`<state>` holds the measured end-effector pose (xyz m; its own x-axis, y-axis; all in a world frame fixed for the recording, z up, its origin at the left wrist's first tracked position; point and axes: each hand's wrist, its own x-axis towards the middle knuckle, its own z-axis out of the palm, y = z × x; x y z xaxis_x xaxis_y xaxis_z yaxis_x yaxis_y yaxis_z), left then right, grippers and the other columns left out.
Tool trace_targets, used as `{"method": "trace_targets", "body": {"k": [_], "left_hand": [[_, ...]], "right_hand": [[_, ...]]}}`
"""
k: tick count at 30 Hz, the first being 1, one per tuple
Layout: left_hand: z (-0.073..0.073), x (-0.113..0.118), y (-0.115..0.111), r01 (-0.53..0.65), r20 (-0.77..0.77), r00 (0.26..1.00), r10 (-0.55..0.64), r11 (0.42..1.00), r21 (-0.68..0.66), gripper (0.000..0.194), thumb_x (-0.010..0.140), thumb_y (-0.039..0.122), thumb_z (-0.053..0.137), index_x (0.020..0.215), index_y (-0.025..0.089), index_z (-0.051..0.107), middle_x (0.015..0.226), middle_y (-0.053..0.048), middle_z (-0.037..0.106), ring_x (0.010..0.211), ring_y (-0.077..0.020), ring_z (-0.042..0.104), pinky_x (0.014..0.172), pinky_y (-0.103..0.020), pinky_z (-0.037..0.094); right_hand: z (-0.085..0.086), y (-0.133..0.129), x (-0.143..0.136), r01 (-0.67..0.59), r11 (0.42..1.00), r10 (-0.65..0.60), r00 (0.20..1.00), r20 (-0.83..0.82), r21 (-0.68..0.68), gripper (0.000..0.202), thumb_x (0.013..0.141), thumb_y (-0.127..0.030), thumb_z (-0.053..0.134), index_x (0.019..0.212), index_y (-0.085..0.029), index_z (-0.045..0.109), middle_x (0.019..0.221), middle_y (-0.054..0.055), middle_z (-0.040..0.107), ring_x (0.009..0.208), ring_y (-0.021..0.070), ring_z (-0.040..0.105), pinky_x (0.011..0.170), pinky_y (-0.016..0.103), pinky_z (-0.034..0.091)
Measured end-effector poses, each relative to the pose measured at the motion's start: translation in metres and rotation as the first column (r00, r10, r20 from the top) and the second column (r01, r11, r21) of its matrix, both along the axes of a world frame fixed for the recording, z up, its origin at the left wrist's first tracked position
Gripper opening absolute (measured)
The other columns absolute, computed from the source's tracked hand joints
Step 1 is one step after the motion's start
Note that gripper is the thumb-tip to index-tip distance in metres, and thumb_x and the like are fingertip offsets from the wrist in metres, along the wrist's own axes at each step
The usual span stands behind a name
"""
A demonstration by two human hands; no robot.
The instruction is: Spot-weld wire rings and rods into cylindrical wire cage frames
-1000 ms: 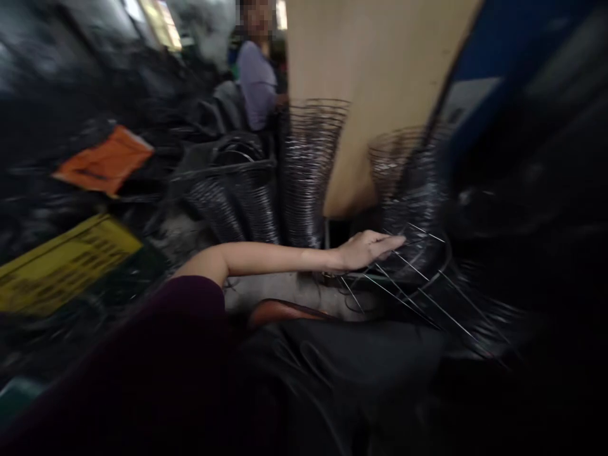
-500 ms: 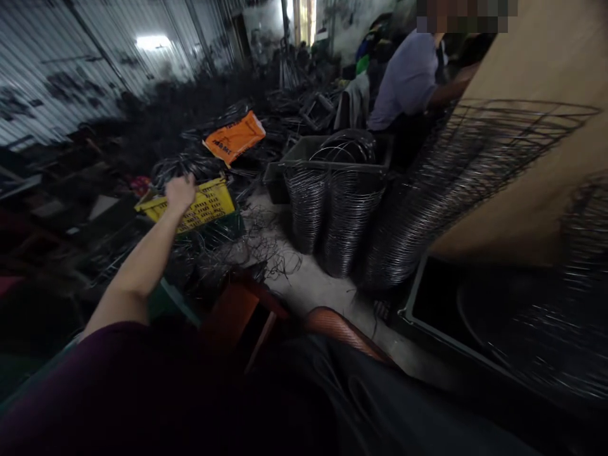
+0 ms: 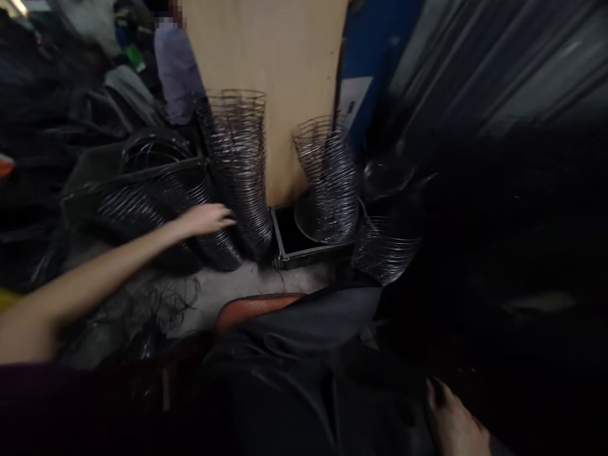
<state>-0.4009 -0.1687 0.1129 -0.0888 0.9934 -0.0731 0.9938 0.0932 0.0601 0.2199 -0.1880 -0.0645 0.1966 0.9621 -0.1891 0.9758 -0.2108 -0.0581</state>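
My left hand (image 3: 209, 218) reaches out in front of the wire stacks, its fingers loosely stretched to the right and dark at the tips. Nothing shows in it. Behind it stand stacks of nested wire rings (image 3: 209, 244), and to its right rises a taller stack of wire baskets (image 3: 240, 168). I cannot tell whether the hand touches any of them. My right hand (image 3: 456, 421) is low at the right, beside my dark trousers (image 3: 299, 354). Two of its digits show slightly apart, with no object visible in them; the rest is in shadow.
A dark crate (image 3: 306, 255) holds another leaning wire stack (image 3: 335, 183), with more wire baskets (image 3: 387, 247) beside it. At the left is a larger bin (image 3: 95, 177) with wire hoops. A co-worker's sleeve (image 3: 175, 69) shows beside a tan board (image 3: 294, 76). Loose wire (image 3: 175, 301) litters the floor.
The view has swung to the right. My left hand has come away from the yellow crate and is now before the wire stacks. My right hand has come into view.
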Motion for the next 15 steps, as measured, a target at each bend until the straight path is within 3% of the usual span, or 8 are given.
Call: {"method": "trace_targets", "body": {"k": [2,5,10,15], "left_hand": [[-0.023,0.092,0.084,0.277,0.006,0.961,-0.278,0.955,-0.107,0.038,0.089,0.041,0.049,0.111,0.012,0.061,0.108,-0.008,0.061,0.099,-0.0182,0.056,0.087,-0.026,0.041],[-0.062,0.189,0.167,0.446,0.045,0.895,-0.444,0.893,-0.059,0.044,0.086,0.038,0.056,0.124,0.017,0.054,0.125,-0.009,0.054,0.112,-0.0197,0.052,0.093,-0.026,0.04],[-0.11,0.264,0.255,0.491,0.189,0.847,-0.497,0.867,0.078,0.042,0.091,0.034,0.046,0.128,0.013,0.049,0.125,-0.011,0.054,0.116,-0.0197,0.05,0.099,-0.028,0.038],[-0.135,0.328,0.306,0.526,0.245,0.809,-0.534,0.844,0.103,0.037,0.091,0.033,0.05,0.122,0.012,0.052,0.121,-0.012,0.055,0.11,-0.0225,0.054,0.097,-0.042,0.043]], "right_hand": [[-0.012,-0.014,0.009,0.012,0.997,-0.01,0.999,-0.032,0.076,0.049,0.084,-0.045,0.034,0.108,-0.017,0.068,0.098,0.014,0.07,0.086,0.031,0.066,0.077,0.046,0.049],[-0.028,-0.036,0.018,-0.01,0.976,0.023,0.998,-0.061,0.218,0.053,0.085,-0.045,0.029,0.105,-0.016,0.068,0.088,0.014,0.071,0.079,0.0303,0.066,0.077,0.045,0.048],[-0.034,-0.055,0.018,0.011,0.941,-0.014,1.0,0.007,0.338,0.05,0.088,-0.04,0.026,0.101,-0.019,0.069,0.081,0.011,0.07,0.08,0.0291,0.065,0.083,0.044,0.046],[-0.029,-0.042,0.009,-0.011,0.951,-0.001,0.999,0.041,0.31,0.04,0.091,-0.032,0.032,0.1,-0.019,0.068,0.089,0.009,0.07,0.085,0.0253,0.064,0.089,0.042,0.043]]}}
